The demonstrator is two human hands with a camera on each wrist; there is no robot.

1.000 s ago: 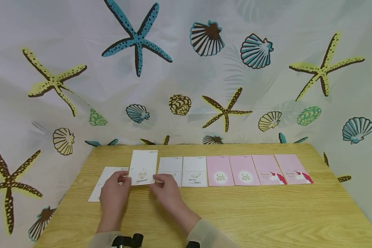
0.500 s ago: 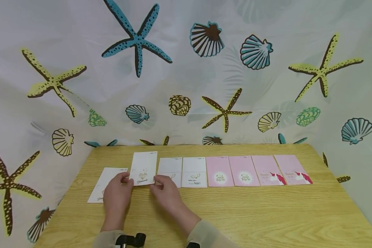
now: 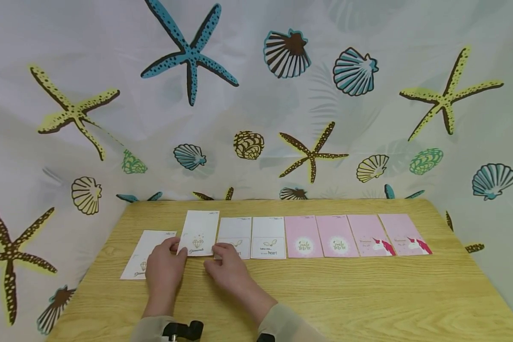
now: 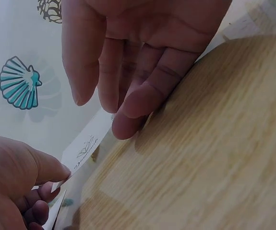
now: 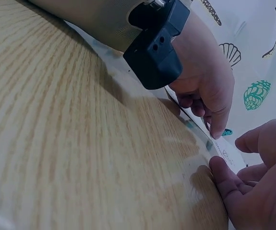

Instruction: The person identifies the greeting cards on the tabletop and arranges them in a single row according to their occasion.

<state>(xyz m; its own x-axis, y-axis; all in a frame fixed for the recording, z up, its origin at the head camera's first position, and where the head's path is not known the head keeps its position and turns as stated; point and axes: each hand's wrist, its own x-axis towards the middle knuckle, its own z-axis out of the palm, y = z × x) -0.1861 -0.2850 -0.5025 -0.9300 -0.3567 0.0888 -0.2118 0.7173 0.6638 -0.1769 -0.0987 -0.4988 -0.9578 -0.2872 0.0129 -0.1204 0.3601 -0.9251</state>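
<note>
A white card with a gold diamond drawing (image 3: 201, 225) is pinched at its near left corner by my left hand (image 3: 166, 268), thumb in front. In the left wrist view, that thumb (image 4: 56, 167) lies on the card beside its lettering. My right hand (image 3: 231, 270) is at the near right corner, thumb and fingers parted; whether a fingertip touches the card is unclear. To the left lies a matching diamond card (image 3: 138, 256), partly hidden by my left hand. On the right is a white winged-heart card (image 3: 235, 228), its lower part partly covered by my right fingers.
A second winged-heart card (image 3: 268, 228) continues the row on the wooden table (image 3: 346, 294). Further right lie two pink "Smile More" cards (image 3: 301, 228) and two pink unicorn cards (image 3: 365, 228). Behind the table hangs a curtain (image 3: 256, 104) printed with starfish and shells.
The diamond card has shifted slightly right and toward me, with my left hand moving along. My right thumb has come away from the card's edge, and its grip has loosened.
</note>
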